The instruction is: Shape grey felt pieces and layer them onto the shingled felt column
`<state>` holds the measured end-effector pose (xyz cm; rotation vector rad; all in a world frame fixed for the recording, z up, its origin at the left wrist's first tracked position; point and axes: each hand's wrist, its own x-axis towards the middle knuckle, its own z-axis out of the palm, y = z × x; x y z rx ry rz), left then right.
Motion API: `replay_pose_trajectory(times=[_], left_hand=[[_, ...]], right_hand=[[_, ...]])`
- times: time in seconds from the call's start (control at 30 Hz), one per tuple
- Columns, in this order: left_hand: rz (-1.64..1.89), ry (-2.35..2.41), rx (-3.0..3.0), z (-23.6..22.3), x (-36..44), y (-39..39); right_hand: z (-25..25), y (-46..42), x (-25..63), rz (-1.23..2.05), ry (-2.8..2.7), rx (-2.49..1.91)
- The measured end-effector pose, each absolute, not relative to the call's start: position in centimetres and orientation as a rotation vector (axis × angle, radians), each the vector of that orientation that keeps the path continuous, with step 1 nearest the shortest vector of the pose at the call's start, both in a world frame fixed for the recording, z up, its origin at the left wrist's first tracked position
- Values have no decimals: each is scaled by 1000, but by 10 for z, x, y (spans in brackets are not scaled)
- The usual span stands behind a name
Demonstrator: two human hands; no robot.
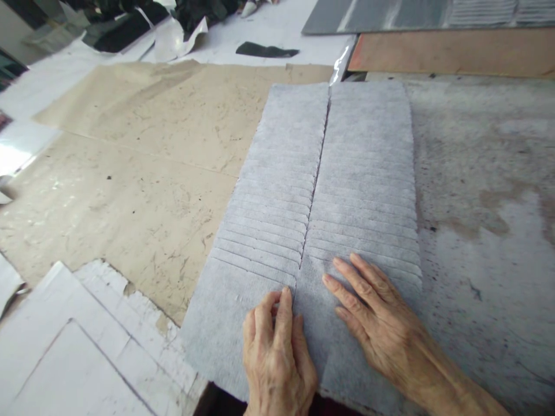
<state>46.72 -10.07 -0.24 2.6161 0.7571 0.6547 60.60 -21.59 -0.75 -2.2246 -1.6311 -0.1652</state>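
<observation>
Two side-by-side rows of overlapping grey felt-like pieces run away from me, a left row (264, 202) and a right row (364, 173), with a narrow dark gap between them. My left hand (277, 352) is at the nearest grey piece (221, 323) of the left row. Its fingers are bent and close together, the tips at that piece's inner far corner. Flat on the near end of the right row lies my right hand (381, 323), fingers stretched out and slightly apart. The underside of my left fingertips is hidden.
Brown paper (165, 156) covers the table on the left, with white sheets (73, 346) at the near left corner. A dark strip (266, 50) and black material (125, 29) lie at the back. Boards (451, 55) stand at the back right, beyond the stained tabletop (485, 231).
</observation>
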Motion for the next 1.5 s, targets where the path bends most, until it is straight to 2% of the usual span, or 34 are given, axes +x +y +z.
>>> replay_pose_trajectory(times=[0.2, 0.5, 0.8, 1.0, 1.17, 1.3, 1.5], left_hand=[[650, 801, 2648, -7, 467, -103], [643, 783, 2726, -6, 468, -102], [477, 864, 2799, -3, 469, -104], [523, 853, 2836, 4, 470, -103], [642, 599, 2857, 8, 486, -107], [500, 533, 2882, 2, 498, -114], [510, 517, 2947, -2, 499, -118]], right_hand=[[2, -202, 599, -281, -1688, -2208], [-1, -195, 606, -109, -1699, -2224], [-6, -197, 610, -69, -1658, -2144], [1, -216, 607, -293, -1488, -2240], [12, -242, 616, -462, -1321, -2485], [19, -240, 625, -305, -1255, -2541], [26, -240, 629, -130, -1080, -2557]])
